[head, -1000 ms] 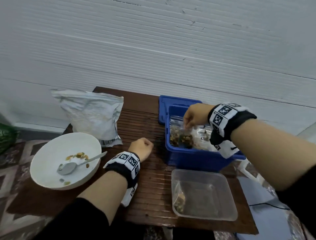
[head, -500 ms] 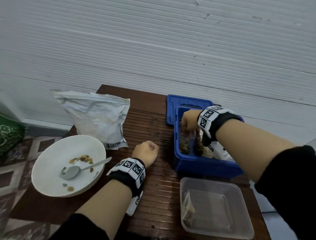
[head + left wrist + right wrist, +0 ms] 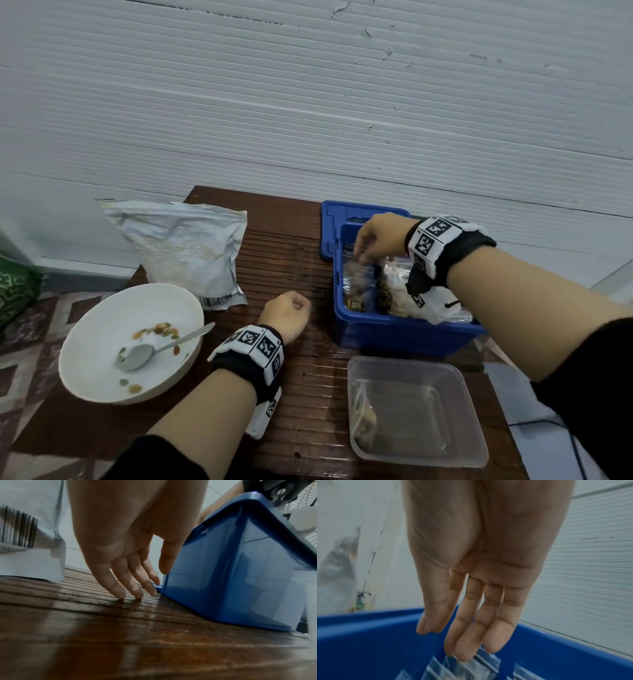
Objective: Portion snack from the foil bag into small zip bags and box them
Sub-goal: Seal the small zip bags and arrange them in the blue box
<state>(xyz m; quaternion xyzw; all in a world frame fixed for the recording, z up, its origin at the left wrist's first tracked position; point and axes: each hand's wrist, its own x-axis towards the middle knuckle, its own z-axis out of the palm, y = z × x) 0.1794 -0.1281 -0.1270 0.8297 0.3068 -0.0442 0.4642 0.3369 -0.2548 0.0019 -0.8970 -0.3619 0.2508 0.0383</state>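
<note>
While the right hand hangs over the blue box, its straight fingers point down and brush the tops of the small zip bags standing upright inside. Nothing's pinched, so that hand is let go. You can see brown and golden snack bits through the clear plastic of the bags.

The left hand is parked on the wooden table just left of the box. From above it looks like a loose fist, but the wrist view shows relaxed fingers with tips touching the wood, holding nothing.

The foil bag sits at the back left, barcode corner facing forward. In front of it is a white bowl with a spoon and a few leftover pieces. A clear tub near the front edge has one filled zip bag against its left wall.
</note>
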